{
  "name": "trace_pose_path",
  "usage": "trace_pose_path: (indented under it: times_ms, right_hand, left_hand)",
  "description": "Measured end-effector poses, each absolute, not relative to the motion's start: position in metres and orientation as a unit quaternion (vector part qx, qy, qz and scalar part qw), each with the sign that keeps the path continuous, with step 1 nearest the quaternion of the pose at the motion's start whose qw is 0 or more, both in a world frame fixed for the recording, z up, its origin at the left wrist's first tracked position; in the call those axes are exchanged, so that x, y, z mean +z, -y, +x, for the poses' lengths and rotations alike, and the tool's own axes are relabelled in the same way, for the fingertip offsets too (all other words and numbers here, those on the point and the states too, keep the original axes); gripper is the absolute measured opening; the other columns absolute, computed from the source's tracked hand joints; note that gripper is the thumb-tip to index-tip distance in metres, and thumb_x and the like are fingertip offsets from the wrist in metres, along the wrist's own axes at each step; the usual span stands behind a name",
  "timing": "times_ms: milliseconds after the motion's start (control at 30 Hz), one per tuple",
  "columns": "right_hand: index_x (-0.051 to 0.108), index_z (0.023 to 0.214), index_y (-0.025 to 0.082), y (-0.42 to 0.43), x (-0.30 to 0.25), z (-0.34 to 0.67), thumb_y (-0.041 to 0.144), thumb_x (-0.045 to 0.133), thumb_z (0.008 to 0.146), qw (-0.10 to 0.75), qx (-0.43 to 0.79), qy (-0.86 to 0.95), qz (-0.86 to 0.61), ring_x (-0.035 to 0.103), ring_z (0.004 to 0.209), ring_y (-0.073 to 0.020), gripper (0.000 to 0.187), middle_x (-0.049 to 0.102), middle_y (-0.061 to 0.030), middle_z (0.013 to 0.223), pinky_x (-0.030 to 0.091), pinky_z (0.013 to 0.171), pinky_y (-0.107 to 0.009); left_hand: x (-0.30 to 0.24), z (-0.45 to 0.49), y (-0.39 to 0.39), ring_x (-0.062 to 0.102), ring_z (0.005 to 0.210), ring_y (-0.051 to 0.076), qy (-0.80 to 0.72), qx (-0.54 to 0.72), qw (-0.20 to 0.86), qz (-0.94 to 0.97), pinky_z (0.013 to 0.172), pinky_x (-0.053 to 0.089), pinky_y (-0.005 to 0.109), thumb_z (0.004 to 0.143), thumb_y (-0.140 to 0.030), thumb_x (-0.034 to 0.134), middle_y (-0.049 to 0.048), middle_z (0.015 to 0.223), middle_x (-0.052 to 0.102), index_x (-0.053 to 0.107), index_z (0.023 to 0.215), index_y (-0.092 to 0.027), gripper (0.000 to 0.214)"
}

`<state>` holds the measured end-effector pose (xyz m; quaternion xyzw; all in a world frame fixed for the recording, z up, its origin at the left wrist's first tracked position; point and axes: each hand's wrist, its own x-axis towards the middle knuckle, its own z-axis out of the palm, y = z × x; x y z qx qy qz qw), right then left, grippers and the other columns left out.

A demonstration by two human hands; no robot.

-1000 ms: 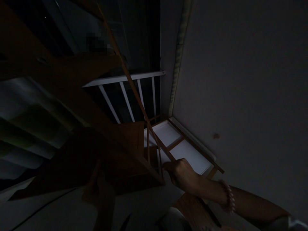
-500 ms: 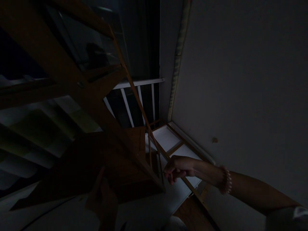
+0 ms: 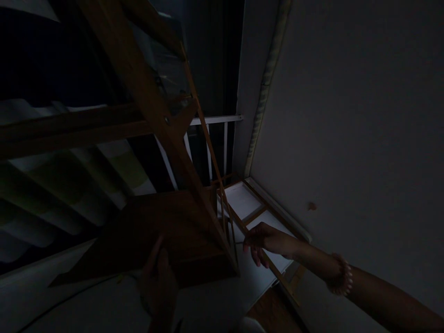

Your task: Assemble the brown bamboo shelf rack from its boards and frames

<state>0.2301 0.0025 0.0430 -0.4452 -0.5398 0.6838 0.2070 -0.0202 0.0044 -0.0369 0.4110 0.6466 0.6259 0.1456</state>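
The light is dim. My right hand (image 3: 260,243), with a beaded bracelet (image 3: 343,277) on its wrist, has thumb and forefinger pinched on a thin dark rod (image 3: 238,243); the rod's kind does not show. It is beside the upright of a wooden frame (image 3: 199,182), with its other fingers hanging loosely curled. At the lower left is my left hand (image 3: 159,280), its forefinger stretched out in front of a brown wooden panel (image 3: 166,222). Its lower fingers are in shadow. A wooden brace (image 3: 182,120) joins the frame's long bars higher up.
A wooden-edged white panel (image 3: 243,201) stands low along the wall (image 3: 347,115). White railings (image 3: 217,120) and a green-and-white curtain (image 3: 79,185) are behind the frame. A dark cord (image 3: 62,303) runs across the floor at lower left. A wrapped pipe (image 3: 265,85) climbs the corner.
The view has shifted, with the frame and both hands appearing farther right. My right hand's lower fingers have loosened and hang more, while the thin rod stays at its fingertips.
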Motion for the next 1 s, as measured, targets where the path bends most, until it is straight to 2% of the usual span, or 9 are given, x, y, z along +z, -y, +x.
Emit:
trace_pose_path:
  times_ms: [133,267,533,800,1000]
  right_hand:
    - [0.054,0.066,0.012,0.0,0.048,0.229,0.023,0.044,0.069,0.211,0.681,0.541,-0.446,0.048,0.031,-0.0083,0.015,0.057,0.0004,0.045,0.035,0.031,-0.018]
    - [0.051,0.067,0.013,0.003,0.043,0.228,0.025,0.045,0.068,0.215,0.684,0.54,-0.441,0.05,0.034,-0.009,0.014,0.058,-0.0006,0.047,0.038,0.033,-0.02]
    - [0.051,0.071,0.012,0.006,0.034,0.232,0.029,0.045,0.074,0.207,0.675,0.567,-0.425,0.05,0.034,-0.0092,0.018,0.058,-0.0009,0.048,0.038,0.035,-0.02]
    - [0.05,0.073,0.012,0.006,0.032,0.232,0.032,0.049,0.075,0.22,0.677,0.56,-0.424,0.051,0.034,-0.0096,0.02,0.059,-0.0016,0.051,0.039,0.036,-0.021]
    - [0.05,0.073,0.012,0.008,0.027,0.232,0.035,0.048,0.077,0.215,0.68,0.563,-0.419,0.052,0.035,-0.0096,0.023,0.059,-0.0015,0.05,0.038,0.037,-0.021]
  left_hand:
    - [-0.034,-0.019,-0.003,0.057,0.09,0.02,-0.666,0.613,0.144,0.399,0.079,0.046,0.033,0.076,-0.042,0.048,0.0071,0.103,0.064,0.062,0.106,-0.017,0.042]
    - [-0.038,-0.018,-0.003,0.058,0.076,0.018,-0.676,0.607,0.158,0.388,0.072,0.047,0.032,0.074,-0.044,0.048,0.0061,0.089,0.066,0.063,0.105,-0.016,0.044]
    - [-0.051,-0.018,-0.002,0.056,0.097,0.021,-0.632,0.631,0.174,0.415,0.086,0.043,0.035,0.074,-0.031,0.046,0.0087,0.107,0.061,0.062,0.101,-0.015,0.035]
    - [-0.064,-0.021,-0.002,0.058,0.087,0.019,-0.654,0.613,0.195,0.398,0.08,0.046,0.035,0.074,-0.031,0.047,0.007,0.095,0.065,0.062,0.102,-0.016,0.036]
    - [-0.071,-0.02,0.001,0.056,0.096,0.02,-0.654,0.611,0.191,0.403,0.085,0.044,0.034,0.074,-0.03,0.046,0.0072,0.097,0.065,0.064,0.095,-0.016,0.032]
